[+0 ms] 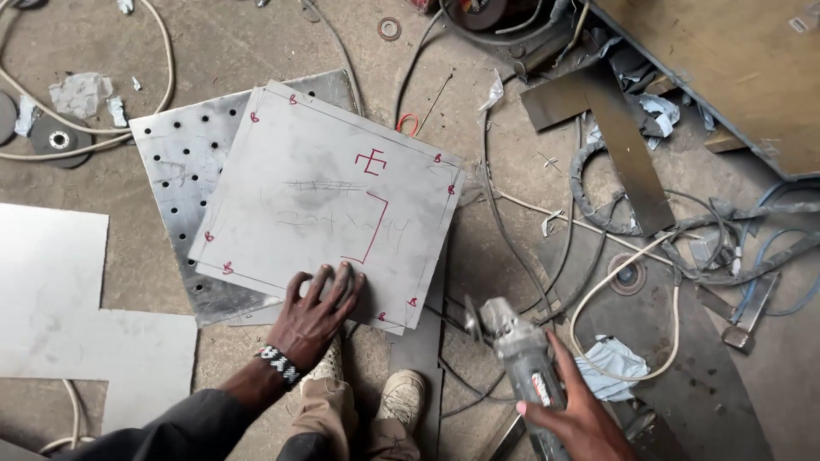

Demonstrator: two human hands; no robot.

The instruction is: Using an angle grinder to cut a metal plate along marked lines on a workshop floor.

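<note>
Right hand [576,418] fingers clamped on angle grinder [521,358], disc end pointing up-left; left hand [316,312] fingers spread flat on metal sheet [333,196]

Grey metal sheet [329,201] bears red marker lines; perforated plate [175,162] is silvery; wristband [278,364] black-and-white.

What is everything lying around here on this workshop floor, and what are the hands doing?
Square grey metal sheet with red marker lines: one, centre, lying on the perforated plate.
Perforated grey metal plate: one, beneath the sheet, left of centre.
Pale stepped metal sheet: one, left edge.
Dark L-shaped metal strip: one, upper right.
Round grey grinding discs: at least two, far left.
Cream and grey cables: several, tangled at right.
Crumpled pale rag: one, lower right.
Grey angle grinder: one, lower centre-right.
Shoes: two, beige, bottom centre.
Left hand: pressed flat on the sheet's near edge.
Right hand: gripping the grinder.
</note>
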